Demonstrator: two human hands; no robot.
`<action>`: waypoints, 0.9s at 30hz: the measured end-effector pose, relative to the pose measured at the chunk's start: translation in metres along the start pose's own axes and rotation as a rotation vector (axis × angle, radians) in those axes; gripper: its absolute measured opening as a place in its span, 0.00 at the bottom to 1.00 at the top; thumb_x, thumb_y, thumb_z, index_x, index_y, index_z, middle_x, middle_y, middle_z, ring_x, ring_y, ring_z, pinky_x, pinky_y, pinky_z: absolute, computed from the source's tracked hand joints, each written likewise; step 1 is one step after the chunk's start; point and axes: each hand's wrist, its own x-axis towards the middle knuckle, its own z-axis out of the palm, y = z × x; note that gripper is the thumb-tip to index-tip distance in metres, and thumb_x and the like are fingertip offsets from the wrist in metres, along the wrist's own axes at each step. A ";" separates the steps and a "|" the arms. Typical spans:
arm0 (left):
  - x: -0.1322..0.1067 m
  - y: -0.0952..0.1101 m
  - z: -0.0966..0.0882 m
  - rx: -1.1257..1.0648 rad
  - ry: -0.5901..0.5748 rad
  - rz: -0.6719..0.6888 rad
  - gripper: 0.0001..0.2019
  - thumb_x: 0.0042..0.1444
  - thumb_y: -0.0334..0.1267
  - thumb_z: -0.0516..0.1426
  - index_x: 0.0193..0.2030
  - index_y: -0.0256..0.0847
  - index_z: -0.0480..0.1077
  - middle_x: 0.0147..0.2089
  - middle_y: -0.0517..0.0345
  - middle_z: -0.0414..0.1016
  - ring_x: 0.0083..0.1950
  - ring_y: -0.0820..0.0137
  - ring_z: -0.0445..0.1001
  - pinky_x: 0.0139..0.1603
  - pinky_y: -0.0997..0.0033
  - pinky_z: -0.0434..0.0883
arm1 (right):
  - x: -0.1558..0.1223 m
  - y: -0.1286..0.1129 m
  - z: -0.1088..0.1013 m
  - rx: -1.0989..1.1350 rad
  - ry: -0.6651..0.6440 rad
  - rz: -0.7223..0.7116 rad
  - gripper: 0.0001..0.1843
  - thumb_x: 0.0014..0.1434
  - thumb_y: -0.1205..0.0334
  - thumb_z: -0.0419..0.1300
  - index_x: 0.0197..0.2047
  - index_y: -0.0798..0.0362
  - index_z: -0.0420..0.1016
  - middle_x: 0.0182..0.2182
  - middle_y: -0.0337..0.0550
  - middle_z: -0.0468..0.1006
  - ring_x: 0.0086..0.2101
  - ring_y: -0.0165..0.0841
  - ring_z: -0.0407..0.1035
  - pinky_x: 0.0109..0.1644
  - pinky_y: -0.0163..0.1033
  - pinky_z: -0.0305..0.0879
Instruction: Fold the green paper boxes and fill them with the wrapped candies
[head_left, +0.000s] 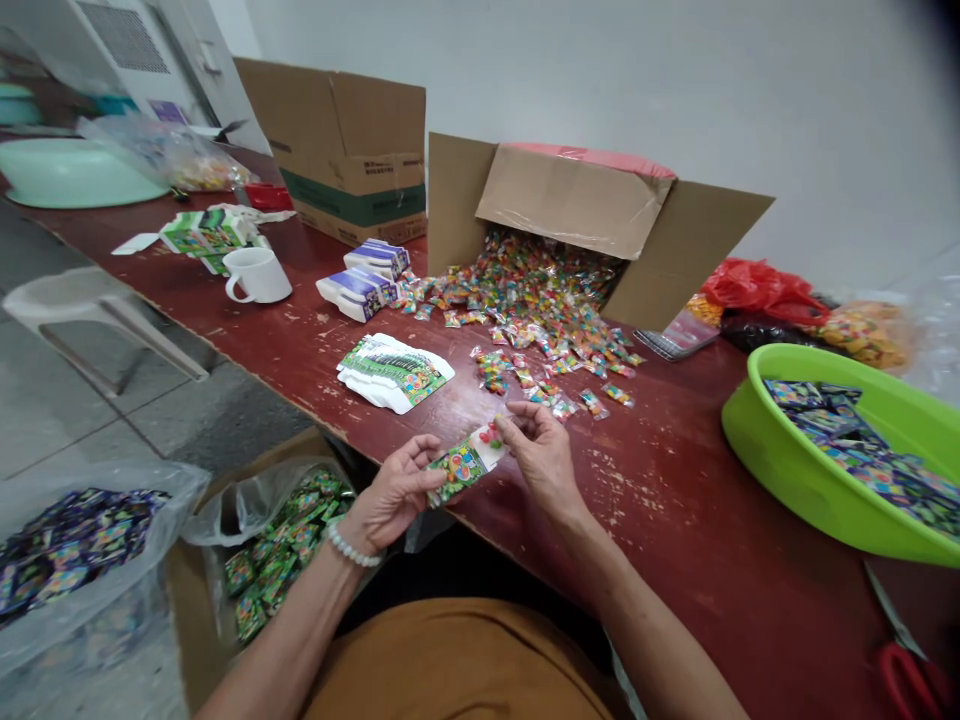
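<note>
My left hand [399, 488], with a beaded bracelet at the wrist, grips the lower end of a small green printed candy box [459, 472] between thumb and fingers. My right hand [541, 452] pinches the box's white upper end, beside its red fruit picture. Whether a sweet is also between those fingertips is hidden. Just beyond my hands, a fanned stack of flat green-and-white candy boxes [394, 372] lies on the red table [660, 500]. To its right, small wrapped candies [540, 290] spill from a tipped cardboard box [574, 195].
A green basin [757, 425] of dark packets stands at right, with red-handled scissors [904, 655] nearby. A white mug [259, 275], purple-white cartons [360, 290] and a closed-in cardboard box [356, 150] sit further left. Below are a bag of purple packets [75, 550] and a carton of green packets [289, 550].
</note>
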 end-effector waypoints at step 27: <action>0.004 -0.011 0.036 0.055 -0.027 -0.020 0.17 0.58 0.48 0.56 0.35 0.32 0.72 0.24 0.50 0.75 0.19 0.68 0.72 0.19 0.73 0.71 | -0.020 -0.007 0.004 0.225 -0.500 0.223 0.20 0.50 0.54 0.69 0.45 0.51 0.73 0.29 0.38 0.76 0.20 0.27 0.67 0.26 0.35 0.67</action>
